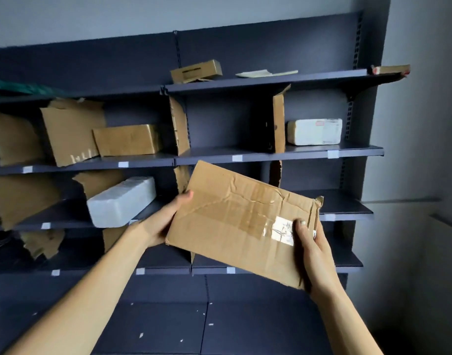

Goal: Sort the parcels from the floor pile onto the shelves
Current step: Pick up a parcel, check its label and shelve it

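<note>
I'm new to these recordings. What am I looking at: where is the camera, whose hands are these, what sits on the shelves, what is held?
There is no machine: one camera worn on a person's head looks forward and down at their bare hands. The left hand and right hand grip opposite ends of a flat, creased cardboard parcel, tilted in front of dark shelves. Torn cardboard dividers split the shelves into bays. Resting there: a brown box, a long white parcel, a labelled white parcel further right.
</note>
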Available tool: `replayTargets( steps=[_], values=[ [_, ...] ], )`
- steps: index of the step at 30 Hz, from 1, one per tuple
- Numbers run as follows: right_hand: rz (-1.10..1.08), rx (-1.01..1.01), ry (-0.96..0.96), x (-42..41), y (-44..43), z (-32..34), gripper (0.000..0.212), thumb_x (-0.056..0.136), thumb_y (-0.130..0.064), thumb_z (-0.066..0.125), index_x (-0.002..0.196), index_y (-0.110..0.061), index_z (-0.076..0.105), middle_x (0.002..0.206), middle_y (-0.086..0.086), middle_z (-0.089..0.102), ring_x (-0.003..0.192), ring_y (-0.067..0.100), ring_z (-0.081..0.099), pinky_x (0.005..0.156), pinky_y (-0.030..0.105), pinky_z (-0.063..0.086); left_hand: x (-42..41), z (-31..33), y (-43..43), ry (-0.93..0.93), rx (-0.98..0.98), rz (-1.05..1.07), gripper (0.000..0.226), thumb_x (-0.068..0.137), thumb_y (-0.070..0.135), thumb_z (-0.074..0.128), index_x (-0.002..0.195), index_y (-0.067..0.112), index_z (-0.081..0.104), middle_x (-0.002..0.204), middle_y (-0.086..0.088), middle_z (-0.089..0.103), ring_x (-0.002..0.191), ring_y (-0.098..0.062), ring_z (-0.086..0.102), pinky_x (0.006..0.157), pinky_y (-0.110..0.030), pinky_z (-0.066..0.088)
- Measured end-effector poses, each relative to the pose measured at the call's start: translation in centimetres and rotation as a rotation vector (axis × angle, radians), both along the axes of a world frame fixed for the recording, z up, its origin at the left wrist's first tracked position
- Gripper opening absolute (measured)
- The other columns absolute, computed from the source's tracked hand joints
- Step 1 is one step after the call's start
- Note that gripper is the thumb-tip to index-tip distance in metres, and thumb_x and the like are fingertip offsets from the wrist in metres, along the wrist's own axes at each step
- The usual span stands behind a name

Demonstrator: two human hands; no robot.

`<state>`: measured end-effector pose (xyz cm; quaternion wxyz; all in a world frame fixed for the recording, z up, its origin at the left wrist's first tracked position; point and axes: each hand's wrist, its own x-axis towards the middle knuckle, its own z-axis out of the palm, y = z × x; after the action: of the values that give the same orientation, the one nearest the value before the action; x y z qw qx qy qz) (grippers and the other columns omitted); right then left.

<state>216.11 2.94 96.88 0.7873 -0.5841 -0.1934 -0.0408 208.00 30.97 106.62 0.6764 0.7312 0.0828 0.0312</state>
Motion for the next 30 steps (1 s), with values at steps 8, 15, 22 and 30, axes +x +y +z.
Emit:
replayTargets(
  steps=[8, 15, 22, 30],
  values=[
    [-0.094, -0.179, -0.041, -5.1, 13.4, 3.0, 0.025, 0.107, -0.036, 0.054, 0.129, -0.029, 0.063, 0.12, -0.014, 0.073, 0.117, 0.008, 0.065, 0.105, 0.036, 0.049, -9.4, 0.0, 12.1, -0.172, -0.101, 0.193, 0.064, 0.056, 0.049, 0.076, 0.11, 0.016, 0.072, 0.097, -0.007, 0.078, 0.081, -0.019, 0.074, 0.075, -0.035, 0.052],
    [0.056, -0.215, -0.093, -11.6, 29.1, 2.3, 0.033, 0.104, -0.024, 0.06, 0.129, -0.043, 0.051, 0.131, -0.014, 0.061, 0.123, 0.002, 0.058, 0.108, 0.026, 0.042, -18.5, -0.8, 21.3, -0.376, -0.005, 0.465, 0.064, 0.061, 0.047, 0.082, 0.122, 0.044, 0.066, 0.112, 0.01, 0.077, 0.11, -0.021, 0.07, 0.088, -0.037, 0.055],
    [0.475, -0.213, 0.067, -21.8, 44.8, 1.3, 0.075, 0.1, -0.049, 0.063, 0.163, -0.032, 0.025, 0.163, -0.013, 0.032, 0.148, 0.005, 0.034, 0.123, 0.031, 0.028, -24.7, -3.4, 28.2, -0.361, 0.452, 0.875, 0.115, 0.057, 0.053, 0.091, 0.155, 0.049, 0.032, 0.143, 0.013, 0.039, 0.132, -0.004, 0.037, 0.107, -0.028, 0.032],
    [0.509, -0.3, -0.47, -27.8, 56.4, -1.0, 0.076, 0.092, -0.061, 0.06, 0.157, -0.036, 0.03, 0.159, -0.01, 0.025, 0.152, 0.001, 0.019, 0.124, 0.031, 0.028, -28.8, -6.7, 38.4, -0.238, -0.036, 1.23, 0.108, 0.047, 0.058, 0.091, 0.144, 0.052, 0.042, 0.133, 0.005, 0.063, 0.117, -0.019, 0.062, 0.105, -0.045, 0.052]
  ],
)
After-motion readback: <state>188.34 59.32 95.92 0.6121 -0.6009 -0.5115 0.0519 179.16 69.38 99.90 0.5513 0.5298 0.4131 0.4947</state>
